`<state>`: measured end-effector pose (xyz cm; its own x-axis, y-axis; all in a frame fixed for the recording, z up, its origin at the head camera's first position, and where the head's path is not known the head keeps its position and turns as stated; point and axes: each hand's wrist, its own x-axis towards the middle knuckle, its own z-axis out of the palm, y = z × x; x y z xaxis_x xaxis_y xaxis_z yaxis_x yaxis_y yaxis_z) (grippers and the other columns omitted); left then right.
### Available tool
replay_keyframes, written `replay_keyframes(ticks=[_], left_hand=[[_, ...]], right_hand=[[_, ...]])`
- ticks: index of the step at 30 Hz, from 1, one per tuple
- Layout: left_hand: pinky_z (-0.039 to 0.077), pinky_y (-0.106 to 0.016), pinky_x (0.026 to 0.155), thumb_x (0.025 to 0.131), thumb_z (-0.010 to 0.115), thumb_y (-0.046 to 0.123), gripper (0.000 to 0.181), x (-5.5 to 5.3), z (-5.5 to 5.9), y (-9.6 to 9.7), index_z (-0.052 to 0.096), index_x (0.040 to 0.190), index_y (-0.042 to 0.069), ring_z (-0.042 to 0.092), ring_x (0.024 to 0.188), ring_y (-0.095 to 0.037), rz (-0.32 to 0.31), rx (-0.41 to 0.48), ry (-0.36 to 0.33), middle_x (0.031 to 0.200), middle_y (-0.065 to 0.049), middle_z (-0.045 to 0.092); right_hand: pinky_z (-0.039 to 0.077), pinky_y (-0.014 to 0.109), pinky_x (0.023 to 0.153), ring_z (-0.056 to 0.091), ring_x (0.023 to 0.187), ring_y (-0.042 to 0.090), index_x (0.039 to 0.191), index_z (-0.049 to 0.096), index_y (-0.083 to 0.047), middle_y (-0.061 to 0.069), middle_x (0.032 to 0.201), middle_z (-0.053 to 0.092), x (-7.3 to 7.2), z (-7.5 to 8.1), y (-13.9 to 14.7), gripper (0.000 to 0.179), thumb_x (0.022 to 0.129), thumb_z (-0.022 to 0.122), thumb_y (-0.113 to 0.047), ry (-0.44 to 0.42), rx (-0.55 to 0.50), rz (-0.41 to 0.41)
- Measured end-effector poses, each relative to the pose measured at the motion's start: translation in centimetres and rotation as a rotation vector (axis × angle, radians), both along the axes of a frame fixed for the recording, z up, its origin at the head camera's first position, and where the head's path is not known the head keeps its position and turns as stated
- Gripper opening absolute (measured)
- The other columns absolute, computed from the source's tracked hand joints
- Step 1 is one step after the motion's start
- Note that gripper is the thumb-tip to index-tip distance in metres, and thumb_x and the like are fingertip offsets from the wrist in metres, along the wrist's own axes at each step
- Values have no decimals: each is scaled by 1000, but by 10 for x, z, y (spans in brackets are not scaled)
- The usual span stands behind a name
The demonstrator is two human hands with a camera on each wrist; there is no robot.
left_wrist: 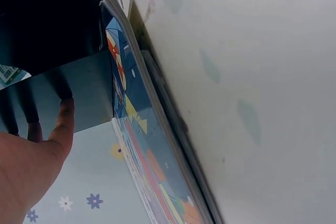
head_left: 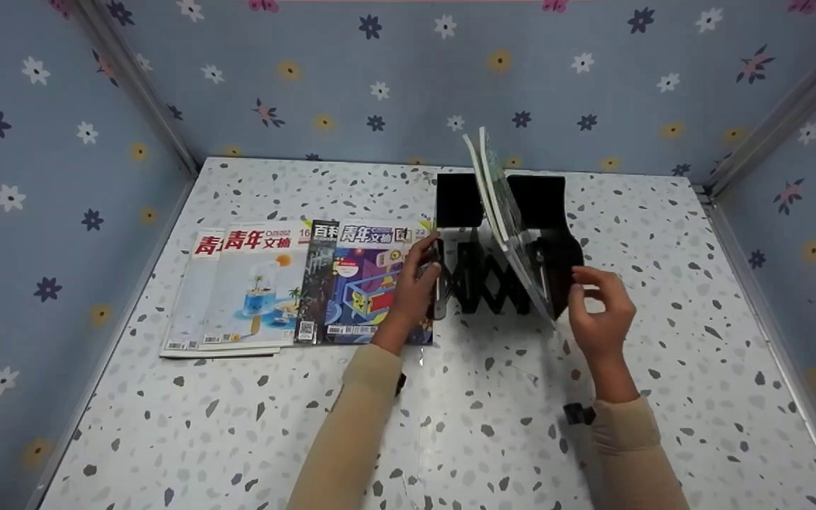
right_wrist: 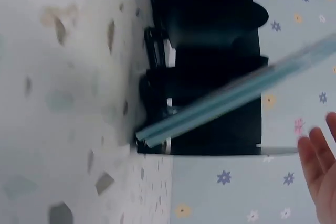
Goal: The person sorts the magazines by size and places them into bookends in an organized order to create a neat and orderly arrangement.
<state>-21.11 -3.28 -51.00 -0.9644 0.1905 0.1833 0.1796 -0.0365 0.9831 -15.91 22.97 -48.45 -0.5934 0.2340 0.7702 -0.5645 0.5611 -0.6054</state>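
Flowered walls [head_left: 415,53] border the speckled table [head_left: 486,425], left grip [head_left: 414,289] unclenched against a black rack [head_left: 461,202], right grip [head_left: 605,312] released beside it.

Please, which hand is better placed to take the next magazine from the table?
Left, probably. The left hand is at the left end of the rack, beside the blue magazine. The right hand is at the other end, with the leaning magazines in between.

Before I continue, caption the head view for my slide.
Left hand and right hand flank a black folding bookend, two thin white-edged paper magazines leaning inside.
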Motion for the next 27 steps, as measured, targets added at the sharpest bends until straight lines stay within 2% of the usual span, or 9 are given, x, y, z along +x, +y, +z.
replay_keyframes(ticks=[2, 5, 9, 11, 13, 17, 23, 25, 27], left_hand=[[31, -51, 111, 96, 45, 13, 54, 0, -1, 0, 35, 148, 6, 34, 138, -40, -2, 3, -5, 152, -20, 34], [31, -50, 112, 96, 45, 12, 54, -1, -1, 0, 35, 149, 7, 35, 138, -38, -1, 0, -10, 152, -17, 34], [32, -49, 112, 96, 45, 11, 54, -1, -1, 1, 35, 149, 7, 35, 138, -38, 5, -6, -14, 152, -18, 34], [32, -49, 112, 95, 45, 12, 54, -1, -1, 1, 35, 149, 7, 35, 138, -37, 7, -4, -17, 152, -18, 34], [33, -48, 112, 95, 44, 13, 55, -1, -1, 1, 34, 149, 7, 36, 138, -35, 5, -4, -22, 152, -17, 35], [33, -46, 112, 96, 44, 12, 55, -1, -3, 1, 33, 149, 7, 37, 138, -31, -6, -2, -25, 153, -16, 34], [31, -46, 113, 98, 45, 14, 54, -13, -24, 3, 33, 151, 12, 33, 140, -35, -8, 5, -17, 155, -11, 33], [31, -47, 113, 99, 45, 16, 53, -17, -31, 3, 34, 150, 17, 33, 140, -36, -1, -6, -14, 155, -8, 33], [32, -47, 112, 99, 45, 18, 52, -18, -31, 2, 35, 150, 20, 35, 140, -35, 12, -31, -4, 154, -6, 35]], right_hand=[[46, 14, 77, 62, 87, 16, 96, 68, 11, 26, 89, 66, -4, 1, 7, 24, 76, 56, 17, -21, -22, -18], [42, 18, 85, 58, 102, 15, 109, 66, 9, 26, 106, 64, -10, 2, 17, 32, 78, 58, 11, -133, -30, 16], [42, 34, 95, 48, 123, 9, 131, 54, 5, 24, 132, 53, -18, -1, 31, 46, 85, 58, 2, -318, -8, 161], [41, 39, 96, 43, 130, 11, 137, 48, 5, 25, 140, 47, -23, -3, 37, 50, 88, 55, -1, -368, 1, 241], [41, 39, 95, 42, 132, 18, 139, 44, 8, 28, 142, 44, -27, -7, 41, 51, 90, 50, 0, -377, -11, 318], [39, 30, 97, 44, 130, 25, 138, 42, 12, 32, 141, 43, -33, -13, 45, 49, 90, 40, 2, -359, -44, 409], [38, 21, 98, 47, 124, 14, 139, 40, 12, 6, 139, 52, -38, -20, 46, 47, 94, 35, 3, -384, -84, 462], [38, 22, 98, 48, 122, 11, 140, 40, 11, 11, 138, 52, -40, -23, 46, 46, 94, 35, 2, -393, -98, 461], [38, 24, 98, 48, 120, 6, 140, 40, 10, 22, 139, 49, -41, -25, 46, 47, 95, 35, 2, -400, -111, 466]])
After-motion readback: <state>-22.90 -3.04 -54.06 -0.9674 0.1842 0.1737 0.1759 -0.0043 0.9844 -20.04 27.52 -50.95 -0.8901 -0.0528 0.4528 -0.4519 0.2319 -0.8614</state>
